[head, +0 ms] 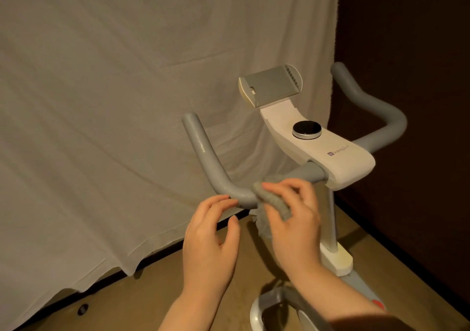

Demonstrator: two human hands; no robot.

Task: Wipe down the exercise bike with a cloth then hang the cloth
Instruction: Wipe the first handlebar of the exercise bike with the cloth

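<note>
The grey cloth (pixel 273 203) was pinched by the right hand (pixel 295 219) against the handlebar (pixel 218 178); the left hand (pixel 211 236), loosely curled, was kept just left, holding nothing.

"keepkit" on white console (pixel 338 157)
</note>
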